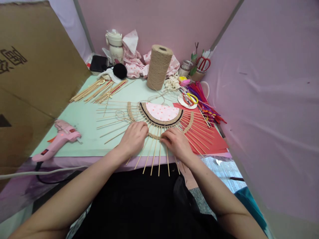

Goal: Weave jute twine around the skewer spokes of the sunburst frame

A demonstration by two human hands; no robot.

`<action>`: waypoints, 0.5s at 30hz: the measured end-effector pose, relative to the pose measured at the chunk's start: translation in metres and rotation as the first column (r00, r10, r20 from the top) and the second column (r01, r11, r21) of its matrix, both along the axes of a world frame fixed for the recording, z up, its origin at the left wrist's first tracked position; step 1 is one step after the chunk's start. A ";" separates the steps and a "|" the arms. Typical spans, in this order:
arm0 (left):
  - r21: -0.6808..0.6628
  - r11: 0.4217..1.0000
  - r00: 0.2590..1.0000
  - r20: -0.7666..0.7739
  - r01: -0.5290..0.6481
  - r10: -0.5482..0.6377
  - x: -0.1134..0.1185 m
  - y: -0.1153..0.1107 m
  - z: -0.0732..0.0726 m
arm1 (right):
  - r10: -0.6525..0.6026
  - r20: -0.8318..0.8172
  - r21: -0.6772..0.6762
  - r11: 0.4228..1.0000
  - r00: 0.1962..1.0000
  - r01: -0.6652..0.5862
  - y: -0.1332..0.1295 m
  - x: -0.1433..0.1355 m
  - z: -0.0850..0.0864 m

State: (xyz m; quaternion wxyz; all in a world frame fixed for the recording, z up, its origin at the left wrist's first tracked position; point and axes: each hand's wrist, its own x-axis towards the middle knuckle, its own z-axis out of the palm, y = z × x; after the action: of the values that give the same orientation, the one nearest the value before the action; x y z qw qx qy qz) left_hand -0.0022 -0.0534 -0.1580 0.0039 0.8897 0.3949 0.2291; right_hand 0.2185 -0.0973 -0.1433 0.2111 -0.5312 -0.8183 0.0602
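A half-round piece [163, 112] of dotted pink cloth, edged in twine and a black band, lies on the table with thin wooden sticks [159, 156] fanning out from it. An outer band of woven twine [155, 135] crosses the sticks. My left hand [136, 134] is closed at the left of this band, its fingertips down on the sticks and twine. On the band's other side my right hand [174, 139] pinches the twine between thumb and fingers. Some near sticks stick out over the table's front edge. The parts beneath both hands are hidden.
A pink glue gun [61, 137] with a cord lies at left. Loose sticks [99, 91], a tall twine spool [159, 66] and a white bottle [115, 46] stand or lie behind. Yellow-handled scissors [191, 98] and colored pipe cleaners [203, 99] are at right, near red paper [219, 141].
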 end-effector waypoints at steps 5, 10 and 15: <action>-0.012 1.000 1.000 -0.007 0.008 -0.008 0.000 -0.001 0.001 | -0.019 0.040 -0.010 1.000 0.999 0.020 0.003 -0.005 0.002; -0.034 0.999 1.000 0.017 0.003 -0.002 -0.001 -0.002 0.002 | 0.058 -0.033 0.064 0.996 0.998 -0.056 -0.003 -0.016 0.006; 0.011 1.000 1.000 0.020 -0.009 0.009 -0.003 -0.003 0.001 | 0.162 0.048 0.059 0.984 0.986 -0.165 -0.006 -0.030 -0.004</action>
State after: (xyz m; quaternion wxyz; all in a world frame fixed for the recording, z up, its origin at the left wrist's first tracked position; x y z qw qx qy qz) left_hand -0.0048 -0.0563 -0.1567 0.0019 0.8855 0.3976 0.2403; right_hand 0.1883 -0.1029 -0.1469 0.2044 -0.4564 -0.8651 0.0400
